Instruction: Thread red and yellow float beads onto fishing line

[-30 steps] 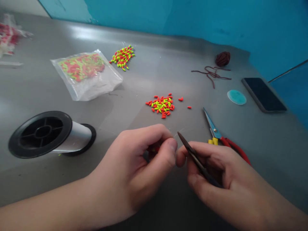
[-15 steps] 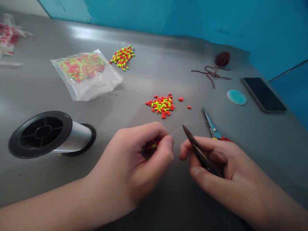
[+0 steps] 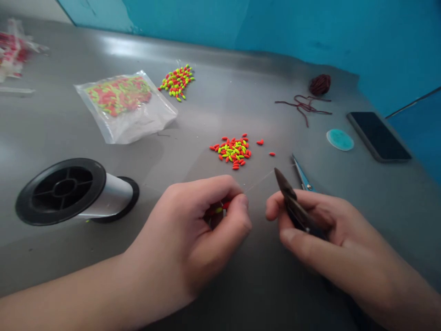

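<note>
My left hand is curled closed low in the middle, pinching small red and yellow beads threaded on a thin clear line. That line runs up and right to the tip of a dark pointed tool. My right hand is closed around that tool, a little right of the left hand. A loose heap of red and yellow-green beads lies on the grey table just beyond both hands.
A black spool of clear line lies at the left. A clear bag of beads and a second bead heap sit farther back. Blue-bladed scissors, a teal disc, a phone and dark red thread are at the right.
My right hand has drawn away to the right with the dark tool, pulling the clear line out from my left hand's pinch. The left hand has stayed put.
</note>
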{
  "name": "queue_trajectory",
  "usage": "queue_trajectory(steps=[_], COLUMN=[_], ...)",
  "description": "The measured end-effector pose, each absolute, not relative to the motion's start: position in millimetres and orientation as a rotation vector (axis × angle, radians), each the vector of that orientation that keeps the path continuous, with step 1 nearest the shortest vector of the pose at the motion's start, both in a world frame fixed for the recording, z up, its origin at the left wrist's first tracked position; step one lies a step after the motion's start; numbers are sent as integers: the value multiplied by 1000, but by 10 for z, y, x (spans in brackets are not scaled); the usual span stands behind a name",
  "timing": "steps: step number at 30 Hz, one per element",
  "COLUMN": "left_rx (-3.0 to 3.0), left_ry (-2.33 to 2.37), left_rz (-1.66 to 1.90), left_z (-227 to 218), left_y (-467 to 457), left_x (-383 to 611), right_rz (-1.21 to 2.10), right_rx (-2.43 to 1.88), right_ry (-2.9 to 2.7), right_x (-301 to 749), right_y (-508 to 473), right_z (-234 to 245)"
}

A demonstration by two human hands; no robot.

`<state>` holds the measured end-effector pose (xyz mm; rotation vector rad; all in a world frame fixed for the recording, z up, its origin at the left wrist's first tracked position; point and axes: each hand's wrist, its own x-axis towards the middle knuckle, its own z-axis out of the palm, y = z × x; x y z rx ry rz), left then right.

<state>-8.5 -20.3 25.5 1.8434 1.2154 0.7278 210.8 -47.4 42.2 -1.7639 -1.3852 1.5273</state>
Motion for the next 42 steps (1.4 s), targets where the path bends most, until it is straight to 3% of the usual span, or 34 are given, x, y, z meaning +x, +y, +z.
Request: queue_trajectory(steps=[14, 28, 42], left_rx=[1679, 948, 997], left_ry=[1203, 904, 917], left_rz=[661, 637, 654], left_z=[224, 218, 229], left_y=[-197, -58, -46], left_x=[-96, -73, -67], right_rz=[1448, 1610, 1598], right_rx=[-1819, -1754, -1798], right_ry=[-1477, -1604, -1705], right_x=[2142, 2119, 2136], right_y=[-460, -452, -495], right_z=[404, 437, 448])
